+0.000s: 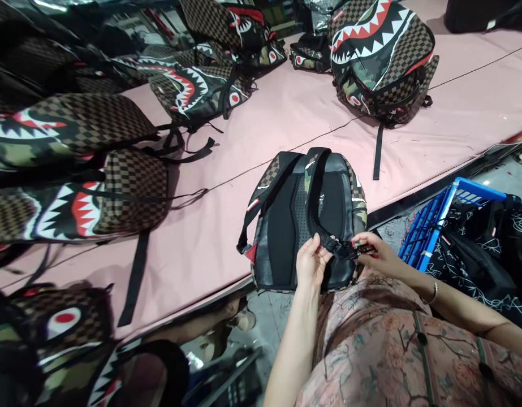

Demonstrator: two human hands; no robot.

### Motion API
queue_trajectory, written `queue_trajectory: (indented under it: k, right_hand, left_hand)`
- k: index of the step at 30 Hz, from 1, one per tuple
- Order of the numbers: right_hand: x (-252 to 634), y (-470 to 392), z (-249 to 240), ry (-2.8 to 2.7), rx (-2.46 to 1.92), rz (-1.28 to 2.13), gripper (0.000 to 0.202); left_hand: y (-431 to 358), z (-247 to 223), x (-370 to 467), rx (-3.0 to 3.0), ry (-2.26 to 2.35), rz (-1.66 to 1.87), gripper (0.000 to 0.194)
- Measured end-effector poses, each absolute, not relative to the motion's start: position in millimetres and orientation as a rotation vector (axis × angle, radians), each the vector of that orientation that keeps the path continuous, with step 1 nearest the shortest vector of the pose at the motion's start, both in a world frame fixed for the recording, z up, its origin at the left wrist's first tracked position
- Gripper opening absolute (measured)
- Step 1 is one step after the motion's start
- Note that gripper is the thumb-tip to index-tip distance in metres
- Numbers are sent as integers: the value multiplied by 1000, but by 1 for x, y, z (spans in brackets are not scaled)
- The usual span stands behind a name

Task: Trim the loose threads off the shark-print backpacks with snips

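Observation:
A backpack with a black padded back panel lies at the near edge of the pink table, its straps facing up. Its right shoulder strap curves down to a black buckle. My left hand pinches the lower end of this strap beside the buckle. Just to the right, my right hand has its fingers closed on something dark and partly red at the strap's end, too small to make out. The other shoulder strap hangs loose over the backpack's left side.
Checkered shark-mouth backpacks pile up along the left of the pink table. Another backpack stands at the back. A blue crate with black patterned items sits at the right, below the table edge.

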State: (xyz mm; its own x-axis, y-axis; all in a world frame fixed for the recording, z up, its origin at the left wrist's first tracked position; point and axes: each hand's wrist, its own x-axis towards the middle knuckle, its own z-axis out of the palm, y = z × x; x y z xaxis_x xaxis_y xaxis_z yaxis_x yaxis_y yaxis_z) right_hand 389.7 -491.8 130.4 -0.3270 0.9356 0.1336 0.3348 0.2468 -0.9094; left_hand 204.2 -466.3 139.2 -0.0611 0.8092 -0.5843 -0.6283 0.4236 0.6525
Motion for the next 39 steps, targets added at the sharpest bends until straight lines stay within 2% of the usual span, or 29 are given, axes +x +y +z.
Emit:
queue_trajectory:
  k: [3,6,10,18,39]
  right_hand:
    - [396,-476,130,-1864,-1138,778,18]
    - [391,-462,129,-1933,-1114,551,19]
    - [381,-450,124,-2001,-1082,451,18]
    - [385,-449,123,-1972,-1077,556,14]
    - [388,-443,118,-2105,-991,526,19]
  left_hand:
    - [-467,141,205,167,1118,1132,24]
    - [-468,143,207,154,1118,1128,26]
    - [-470,143,208,167,1127,1138,31]
    - [-471,145,205,221,1150,1140,33]
    - [-469,139,204,184,1143,1088,29]
